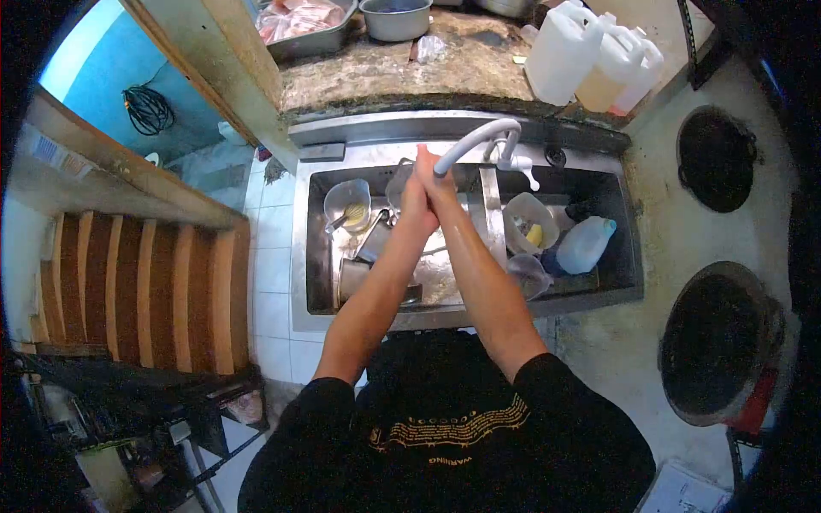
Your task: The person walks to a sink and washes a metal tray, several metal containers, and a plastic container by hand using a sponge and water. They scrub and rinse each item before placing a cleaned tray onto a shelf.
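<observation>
Over the left basin of a steel sink (299, 256), my left hand (414, 203) and my right hand (439, 181) lie against each other, palms together. They are right beside the mouth of a grey curved faucet (479, 134). The fingers look stretched out, though partly hidden by the overlap, and I see no object between them. My wet forearms reach in from below. Under and around the hands are a clear plastic tub (346, 198) with a spoon-like utensil and yellowish residue, another clear container (397, 181), and metal pans (353, 278).
The right basin holds a clear tub (526, 214) with a yellow piece and a translucent jug (585, 245). White jugs (562, 51) and a grey pot (396, 21) stand on the stained counter. Wooden stairs (154, 291) lie left; dark round pans (717, 342) hang right.
</observation>
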The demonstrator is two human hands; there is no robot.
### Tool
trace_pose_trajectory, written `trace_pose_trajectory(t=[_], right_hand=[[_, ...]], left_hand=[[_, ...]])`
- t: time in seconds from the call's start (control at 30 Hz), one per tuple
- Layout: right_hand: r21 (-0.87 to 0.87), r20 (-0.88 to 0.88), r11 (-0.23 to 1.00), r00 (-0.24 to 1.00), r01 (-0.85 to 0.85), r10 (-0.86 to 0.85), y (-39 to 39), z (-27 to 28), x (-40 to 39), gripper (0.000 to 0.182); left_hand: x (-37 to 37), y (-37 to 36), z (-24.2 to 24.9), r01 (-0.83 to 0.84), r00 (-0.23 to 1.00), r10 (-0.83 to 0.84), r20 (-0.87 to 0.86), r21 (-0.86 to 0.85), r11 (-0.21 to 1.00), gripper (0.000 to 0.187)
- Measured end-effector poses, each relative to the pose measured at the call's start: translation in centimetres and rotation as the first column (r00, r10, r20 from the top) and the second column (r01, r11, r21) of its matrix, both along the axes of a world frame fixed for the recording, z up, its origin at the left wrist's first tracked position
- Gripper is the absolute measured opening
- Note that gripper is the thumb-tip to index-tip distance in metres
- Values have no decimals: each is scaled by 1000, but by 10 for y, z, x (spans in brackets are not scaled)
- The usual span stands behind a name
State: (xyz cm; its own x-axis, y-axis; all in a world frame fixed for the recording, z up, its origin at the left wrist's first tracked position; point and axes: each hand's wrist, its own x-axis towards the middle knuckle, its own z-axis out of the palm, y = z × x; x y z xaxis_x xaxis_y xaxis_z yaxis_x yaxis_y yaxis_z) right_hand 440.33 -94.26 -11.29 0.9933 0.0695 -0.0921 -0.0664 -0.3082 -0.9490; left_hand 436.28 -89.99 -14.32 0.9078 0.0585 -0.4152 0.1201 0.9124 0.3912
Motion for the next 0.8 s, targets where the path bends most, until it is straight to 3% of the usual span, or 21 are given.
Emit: trace_pose_trajectory(t=[0.07, 0.1, 0.13, 0.17, 0.23, 0.27, 0.33, 0.37, 0.4, 0.43, 0.53, 0.57, 0.6, 0.63, 0.7, 0.73, 0.77, 0.8], right_hand=[[-40, 48, 981, 981, -187, 189, 0, 17, -21, 55], [-208, 87, 940, 952, -269, 292, -10, 21, -28, 52], [-367, 120, 889, 934, -274, 338, -21, 21, -34, 51], [-515, 148, 815, 910, -264, 388, -33, 21, -37, 51], [-514, 236, 838, 910, -182, 342, -55, 2, -46, 52], [-368, 299, 923, 926, -112, 232, -65, -24, -45, 54], [83, -55, 995, 997, 55, -51, -72, -24, -53, 54], [312, -469, 916, 879, 252, -82, -69, 1, -63, 53], [416, -791, 759, 611, 501, 30, -66, 15, -68, 52], [703, -625, 577, 748, 415, 224, -65, -1, -65, 45], [663, -352, 695, 935, 277, -37, -54, -32, -41, 56], [633, -218, 724, 961, 273, -172, -45, -32, -38, 56], [593, -203, 760, 963, 266, -179, -43, -52, -29, 53], [548, -189, 795, 964, 260, -186, -43, -91, -17, 51], [224, -593, 884, 778, 409, -209, -43, -90, -19, 48], [306, -552, 868, 816, 391, -173, -45, -83, -16, 49], [383, -513, 845, 847, 372, -140, -50, -77, -21, 50], [453, -478, 818, 871, 353, -112, -51, -73, -25, 51]], left_hand=[[7, 19, -6, -55, 998, 55, -11, -7, 998, 15], [7, 26, -1, -85, 996, 85, -23, -9, 996, 16], [4, 26, 1, -149, 983, 147, -114, -9, 989, 11], [2, 27, 3, -197, 979, 197, -59, -2, 980, 12], [-10, 34, 1, -280, 959, 279, 42, 23, 960, 15], [-13, 38, 5, -317, 945, 312, 103, 33, 948, 18], [-47, 40, 33, -394, 913, 392, 112, 0, 919, 29], [-63, 40, 40, -431, 894, 432, 120, -36, 902, 31], [-76, 39, 44, -466, 873, 471, 128, -70, 882, 33], [-88, 33, 45, -435, 885, 438, 158, -54, 899, 35], [-107, 23, 30, -372, 906, 370, 207, -31, 928, 40], [-104, 26, -5, -367, 908, 369, 197, -46, 929, 40], [-98, 30, -39, -361, 912, 366, 185, -60, 931, 40], [-88, 28, -66, -441, 896, 445, 0, -121, 889, 39], [-97, 22, -81, -340, 940, 339, -32, -75, 937, 37], [-92, 23, -83, -290, 957, 289, -34, -52, 956, 36], [-96, 17, -52, -302, 951, 299, -84, -27, 953, 36], [-97, 17, -58, -319, 948, 319, -8, -12, 948, 36]])
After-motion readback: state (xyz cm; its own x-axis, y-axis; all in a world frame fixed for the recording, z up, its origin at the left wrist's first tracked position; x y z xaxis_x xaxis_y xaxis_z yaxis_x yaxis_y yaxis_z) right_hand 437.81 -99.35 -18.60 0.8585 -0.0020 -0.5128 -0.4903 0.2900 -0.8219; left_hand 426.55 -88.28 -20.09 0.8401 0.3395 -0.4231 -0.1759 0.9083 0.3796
